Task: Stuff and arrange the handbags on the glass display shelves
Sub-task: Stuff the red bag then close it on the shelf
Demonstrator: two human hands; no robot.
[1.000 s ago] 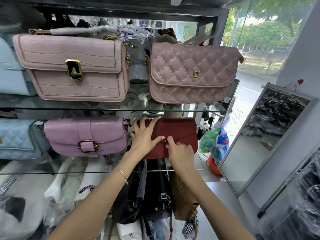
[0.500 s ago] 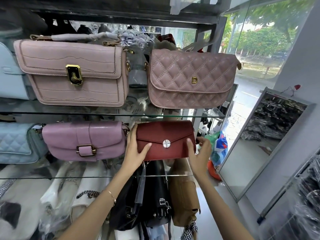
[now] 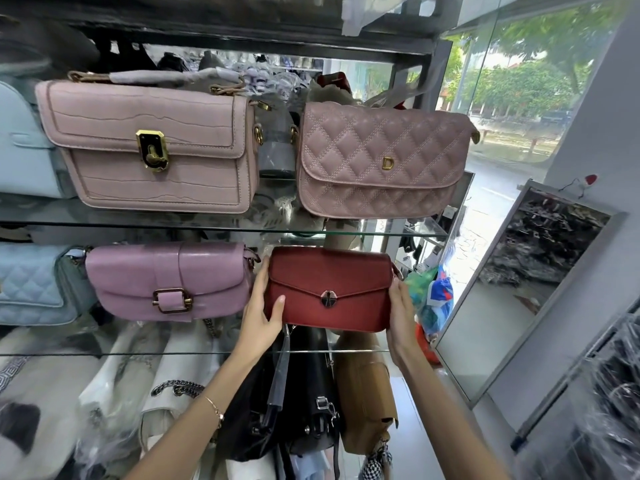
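Note:
A dark red envelope-flap handbag [image 3: 329,289] with a round metal clasp stands upright on the middle glass shelf [image 3: 138,351], at its right end. My left hand [image 3: 263,313] grips its left side, thumb across the front. My right hand [image 3: 401,317] holds its right side, fingers behind the bag. To its left sits a lilac buckle bag [image 3: 169,282]. On the upper glass shelf [image 3: 173,227] stand a pink croc-textured bag [image 3: 152,147] and a pink quilted bag [image 3: 377,161].
Pale blue bags [image 3: 27,282] fill the shelves' left end. Below the middle shelf hang black bags [image 3: 298,403], a tan bag [image 3: 367,400] and wrapped white bags [image 3: 114,393]. A framed mirror [image 3: 519,289] leans at the right, by a glass window.
Both hands left the red bag's flap and clasp and moved to its two sides. The bag now sits square with its clasp showing. The view rose slightly.

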